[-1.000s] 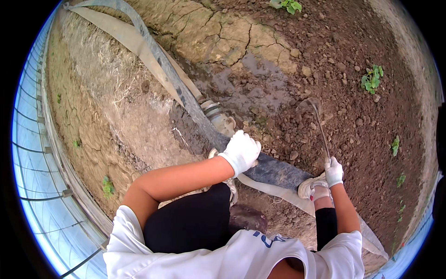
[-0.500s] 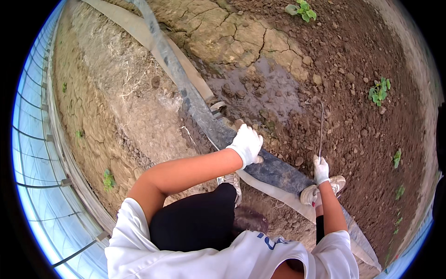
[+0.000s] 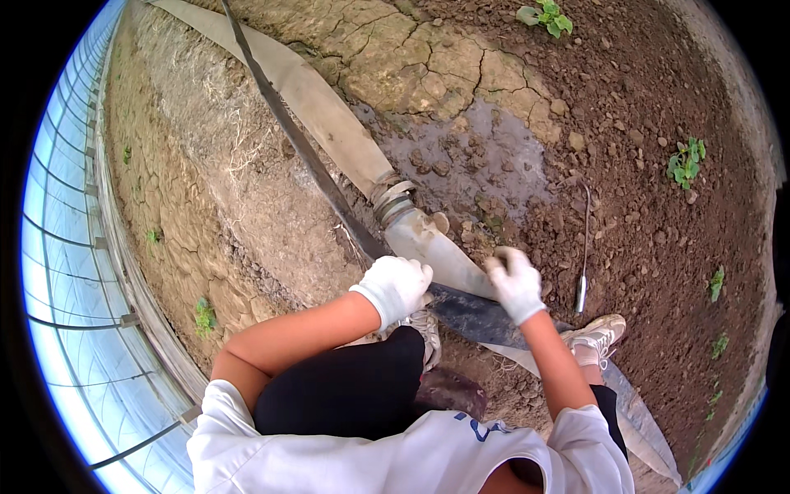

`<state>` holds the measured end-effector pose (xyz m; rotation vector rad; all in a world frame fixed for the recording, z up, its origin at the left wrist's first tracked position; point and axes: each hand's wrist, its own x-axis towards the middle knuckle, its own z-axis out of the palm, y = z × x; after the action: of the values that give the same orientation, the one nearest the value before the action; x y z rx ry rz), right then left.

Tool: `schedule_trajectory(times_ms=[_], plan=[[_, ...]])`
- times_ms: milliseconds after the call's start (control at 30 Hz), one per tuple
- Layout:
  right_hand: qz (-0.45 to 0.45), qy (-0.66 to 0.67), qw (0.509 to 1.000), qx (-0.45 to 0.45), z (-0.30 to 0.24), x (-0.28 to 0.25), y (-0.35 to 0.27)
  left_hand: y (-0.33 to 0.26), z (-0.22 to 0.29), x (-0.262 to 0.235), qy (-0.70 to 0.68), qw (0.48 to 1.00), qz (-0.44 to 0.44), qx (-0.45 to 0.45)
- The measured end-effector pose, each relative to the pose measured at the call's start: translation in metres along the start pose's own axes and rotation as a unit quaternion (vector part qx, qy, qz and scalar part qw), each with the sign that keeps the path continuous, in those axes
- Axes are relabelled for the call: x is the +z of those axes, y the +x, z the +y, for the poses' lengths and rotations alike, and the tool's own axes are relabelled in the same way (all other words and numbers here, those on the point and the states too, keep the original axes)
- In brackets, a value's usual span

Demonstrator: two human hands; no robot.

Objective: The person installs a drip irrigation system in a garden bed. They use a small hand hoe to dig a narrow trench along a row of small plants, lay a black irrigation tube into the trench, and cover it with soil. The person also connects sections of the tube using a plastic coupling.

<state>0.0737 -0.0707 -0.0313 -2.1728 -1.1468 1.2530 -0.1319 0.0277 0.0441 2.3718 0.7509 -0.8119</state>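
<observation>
My left hand (image 3: pixel 397 288), in a white glove, is closed around a long dark plastic strip (image 3: pixel 321 177). The strip runs from the top of the view down to the hand and widens into a black sheet (image 3: pixel 473 315) beyond it. My right hand (image 3: pixel 516 280), also gloved, hovers over the flat pale hose (image 3: pixel 444 259), fingers bent but apart, apparently holding nothing. Beside the sheet, the hose has a ringed coupling (image 3: pixel 393 200) joining its sections. A thin hooked rod with a pale handle (image 3: pixel 582 292) lies on the soil right of my right hand.
Wet mud (image 3: pixel 494 156) lies beyond the coupling, next to cracked dry earth (image 3: pixel 411 49). Small green seedlings (image 3: pixel 686 163) grow in the loose soil on the right. A clear film wall with ribs (image 3: pixel 74 313) curves along the left. My shoe (image 3: pixel 599 336) stands by the hose.
My right hand has let go of the rod and moved left over the hose. My left hand has drawn the black strip nearer and leftward, uncovering the hose and coupling.
</observation>
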Motion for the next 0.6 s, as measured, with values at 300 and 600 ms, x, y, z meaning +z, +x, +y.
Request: schedule_trajectory(times_ms=[300,600], plan=[[-0.115,-0.251,0.961,-0.021,-0.128,0.084,0.054,0.003,-0.069,0.054,-0.170,0.967,0.042,-0.183],[-0.179,-0.212,0.951,0.133,-0.107,0.044,0.074,0.045,-0.093,-0.013,-0.033,0.957,0.146,-0.248]])
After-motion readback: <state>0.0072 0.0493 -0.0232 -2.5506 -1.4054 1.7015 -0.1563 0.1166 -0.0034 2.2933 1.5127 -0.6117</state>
